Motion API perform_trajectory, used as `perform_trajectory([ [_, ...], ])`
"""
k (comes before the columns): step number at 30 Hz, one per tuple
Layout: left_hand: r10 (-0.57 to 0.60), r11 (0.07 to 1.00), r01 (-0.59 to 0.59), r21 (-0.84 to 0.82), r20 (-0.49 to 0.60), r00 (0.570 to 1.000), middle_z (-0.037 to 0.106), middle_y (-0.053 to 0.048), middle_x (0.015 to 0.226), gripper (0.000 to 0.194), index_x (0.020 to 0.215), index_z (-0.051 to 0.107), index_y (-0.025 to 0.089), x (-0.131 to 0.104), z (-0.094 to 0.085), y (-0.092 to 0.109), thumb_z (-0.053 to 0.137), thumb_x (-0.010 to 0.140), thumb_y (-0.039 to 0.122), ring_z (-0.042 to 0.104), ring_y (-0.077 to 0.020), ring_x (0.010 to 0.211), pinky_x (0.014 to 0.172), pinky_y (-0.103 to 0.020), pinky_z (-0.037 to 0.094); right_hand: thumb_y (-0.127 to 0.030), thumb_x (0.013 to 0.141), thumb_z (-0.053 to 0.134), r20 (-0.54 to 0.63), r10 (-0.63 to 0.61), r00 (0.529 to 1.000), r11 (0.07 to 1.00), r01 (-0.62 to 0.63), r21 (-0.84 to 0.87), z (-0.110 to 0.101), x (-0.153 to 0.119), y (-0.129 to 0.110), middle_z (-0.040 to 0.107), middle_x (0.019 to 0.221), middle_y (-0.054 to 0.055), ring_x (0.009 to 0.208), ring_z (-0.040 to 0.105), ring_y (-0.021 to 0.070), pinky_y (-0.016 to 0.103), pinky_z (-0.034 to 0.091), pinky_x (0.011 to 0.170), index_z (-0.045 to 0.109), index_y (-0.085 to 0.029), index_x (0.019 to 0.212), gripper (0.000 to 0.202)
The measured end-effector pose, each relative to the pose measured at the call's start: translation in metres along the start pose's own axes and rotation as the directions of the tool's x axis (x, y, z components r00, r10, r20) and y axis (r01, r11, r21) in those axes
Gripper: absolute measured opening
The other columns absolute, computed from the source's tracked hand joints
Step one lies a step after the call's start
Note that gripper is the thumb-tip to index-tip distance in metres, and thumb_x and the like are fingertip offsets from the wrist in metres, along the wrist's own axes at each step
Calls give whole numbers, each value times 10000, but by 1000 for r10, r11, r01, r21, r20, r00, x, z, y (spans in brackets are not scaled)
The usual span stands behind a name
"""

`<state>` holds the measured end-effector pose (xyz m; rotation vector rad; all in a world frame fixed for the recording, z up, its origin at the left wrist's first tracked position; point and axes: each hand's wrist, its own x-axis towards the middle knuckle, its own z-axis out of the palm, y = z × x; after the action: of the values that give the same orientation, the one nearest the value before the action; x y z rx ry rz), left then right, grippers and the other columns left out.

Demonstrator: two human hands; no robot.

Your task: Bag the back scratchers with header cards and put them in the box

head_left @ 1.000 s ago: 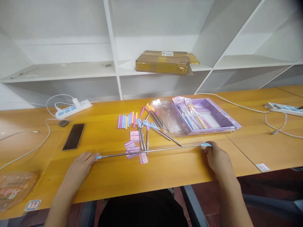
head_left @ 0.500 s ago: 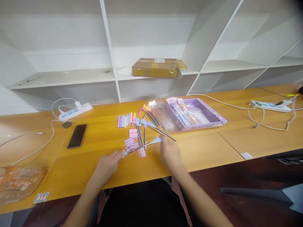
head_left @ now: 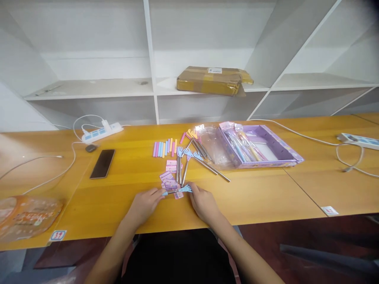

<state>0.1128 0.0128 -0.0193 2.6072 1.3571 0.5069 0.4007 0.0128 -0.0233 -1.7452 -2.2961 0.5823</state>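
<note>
A telescopic back scratcher with a light blue claw head lies across between my hands, its metal rod short. My left hand is closed round its blue handle end. At the claw tips, my right hand has its fingers closed on the head. Just beyond are more back scratchers with blue, purple, yellow and pink heads and metal rods. Small pink and purple printed cards lie partly under the rods. A row of pastel handle sleeves lies farther back.
At the right, a purple tray box holds wrapped items beside clear plastic bags. A phone, a power strip and cables are on the left. An orange printed bag lies front left. A cardboard box rests on the shelf.
The back scratcher between my hands has gone from long to short, its rod pushed in. My right hand has moved left, closer to my left hand. The view has shifted slightly.
</note>
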Motion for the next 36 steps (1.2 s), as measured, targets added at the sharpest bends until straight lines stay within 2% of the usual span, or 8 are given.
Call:
perform_trajectory([
  [6, -30, 998, 30, -59, 1, 1000, 793, -55, 1059, 384, 1351, 716, 232, 0, -2, 0, 437, 1157, 409, 767, -191, 880, 745, -280, 580, -322, 1131, 448, -52, 13, 999, 996, -9, 89, 2, -3, -3, 802, 1028, 90, 878, 785, 258, 302, 485, 720, 529, -170, 1392, 313],
  [12, 22, 1000, -23, -20, -19, 1000, 818, -59, 1063, 379, 1308, 734, 235, 2, -1, -10, 428, 1158, 401, 780, -201, 883, 756, -299, 597, -158, 1107, 398, 134, 50, 990, 990, -31, -134, -16, 2, -14, 769, 1108, 118, 915, 772, 249, 298, 471, 732, 603, -172, 1202, 226],
  [16, 62, 993, -56, 103, -59, 996, 813, -80, 1042, 335, 1269, 731, 201, 7, -14, -4, 460, 1149, 356, 762, -227, 911, 802, -342, 583, -80, 1049, 422, 196, 65, 979, 982, -27, -188, -38, 4, -23, 767, 1107, 141, 923, 771, 265, 302, 457, 725, 594, -155, 1242, 269],
  [24, 136, 968, -115, 224, -85, 987, 804, -85, 1041, 258, 1253, 701, 188, 18, -42, 2, 478, 1137, 245, 722, -229, 918, 771, -365, 523, -191, 1095, 402, 52, 41, 998, 965, -26, -260, -44, 1, -14, 791, 1095, 127, 863, 745, 227, 278, 404, 689, 598, -190, 1378, 344],
  [28, 141, 953, -103, 284, -116, 983, 796, -70, 999, 226, 1236, 699, 194, 17, -66, -28, 509, 1121, 235, 704, -241, 881, 765, -383, 510, -238, 1079, 435, -218, 34, 975, 946, -102, -308, -49, 2, 28, 798, 1059, 130, 852, 725, 227, 289, 379, 672, 658, -189, 1381, 379],
  [32, 155, 932, -83, 354, -182, 971, 795, -68, 1028, 217, 1271, 681, 216, -12, -102, -70, 569, 1085, 203, 702, -254, 892, 812, -397, 510, -232, 1042, 469, -533, 147, 833, 879, -357, -317, -77, -14, 117, 765, 888, 123, 726, 648, 218, 307, 319, 632, 710, -160, 1355, 402],
  [34, 186, 919, -92, 382, -215, 959, 784, -63, 967, 215, 1256, 681, 218, -35, -115, -88, 605, 1059, 171, 683, -255, 842, 791, -396, 503, -243, 1031, 489, -612, 192, 767, 846, -445, -293, -89, -31, 161, 779, 996, 144, 745, 635, 219, 314, 303, 631, 718, -163, 1349, 400],
  [36, 200, 911, -106, 399, -202, 959, 778, -58, 955, 235, 1261, 676, 228, -58, -120, -100, 629, 1043, 154, 670, -255, 830, 793, -397, 502, -238, 1020, 491, -584, 247, 773, 834, -476, -278, -93, -48, 192, 785, 1009, 135, 711, 604, 208, 316, 284, 626, 732, -172, 1320, 390],
])
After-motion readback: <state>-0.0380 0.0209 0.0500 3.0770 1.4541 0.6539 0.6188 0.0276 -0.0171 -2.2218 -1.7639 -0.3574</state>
